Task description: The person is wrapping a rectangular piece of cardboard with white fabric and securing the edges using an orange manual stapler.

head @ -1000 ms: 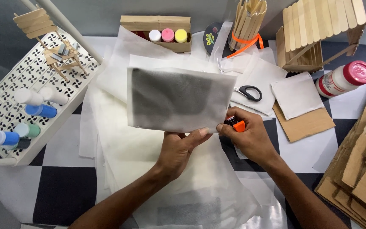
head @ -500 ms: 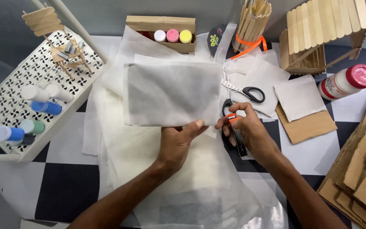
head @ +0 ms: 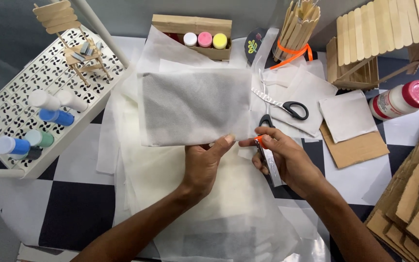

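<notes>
pinching thin white fabric sheet [head: 195, 106], flat, rectangular

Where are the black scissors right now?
In the head view, the black scissors lie right of centre on white sheets, just past the right hand, between the held white sheet and a small white square.

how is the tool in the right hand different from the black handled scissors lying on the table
The orange-accented tool is gripped in the right hand, its metal body pointing toward the person; the black-handled scissors lie untouched on white sheets. Its accent is orange, theirs black. Its working end is hidden by the hand, while theirs shows fully. Both have metal parts.
</notes>
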